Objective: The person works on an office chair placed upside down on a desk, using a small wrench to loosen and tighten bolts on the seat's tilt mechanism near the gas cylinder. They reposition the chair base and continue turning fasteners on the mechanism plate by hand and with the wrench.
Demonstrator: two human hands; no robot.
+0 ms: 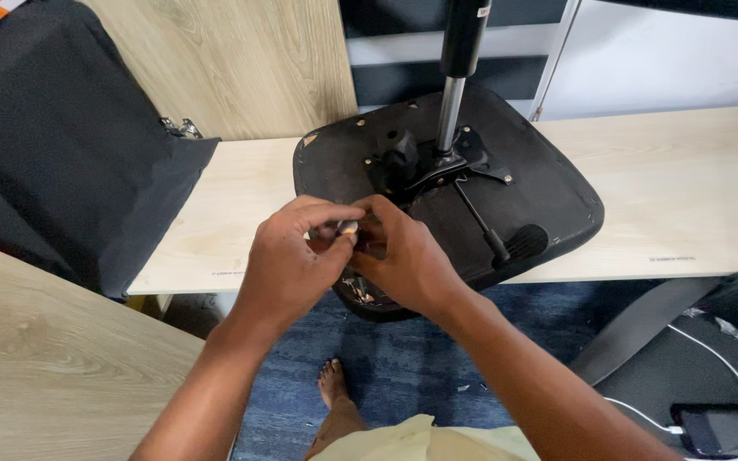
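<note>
Both hands, left hand (288, 260) and right hand (403, 256), are pinched together on a small metal part (348, 228) above the front edge of an upturned black chair seat (548, 183), laid on a pale table (676, 205). A phone (715, 427) lies at right.

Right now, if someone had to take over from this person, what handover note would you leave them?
Left hand and right hand are together over the near edge of the upturned black chair seat, pinching a small metal part between the fingertips.
The seat lies bottom up on the light wooden bench, gas cylinder pointing up, lever and mounting plate attached.
Whether the small part is coming off or going on cannot be told.
</note>
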